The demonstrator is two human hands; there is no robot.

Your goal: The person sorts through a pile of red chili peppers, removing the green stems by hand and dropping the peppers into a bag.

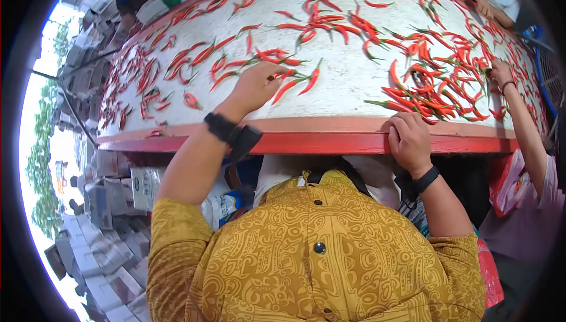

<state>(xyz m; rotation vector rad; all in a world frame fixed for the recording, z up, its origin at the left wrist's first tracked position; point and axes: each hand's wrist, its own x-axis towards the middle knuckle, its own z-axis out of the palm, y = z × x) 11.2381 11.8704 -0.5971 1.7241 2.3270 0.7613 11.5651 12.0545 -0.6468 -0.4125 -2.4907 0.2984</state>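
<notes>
Over the white tabletop (336, 95), my left hand (257, 88) has its thumb and fingers pinched on a red chili (287, 75) with a green stem. Two more red chilies (285, 91) lie just beside these fingertips. My right hand (410, 140) rests on the red front rim (336, 143), fingers bent and close together; their tips are partly hidden, so what they hold, if anything, cannot be made out. Directly beyond it lies a dense pile of red chilies (436, 103). Dark bands circle both my wrists.
Scattered chilies (177, 63) cover the table's left part. At the right, another person's hand (502, 73) reaches among chilies. More people's arms (480, 5) rest at the far edge. Stacked grey-white items (106, 257) stand left, and a fan (549, 80) right.
</notes>
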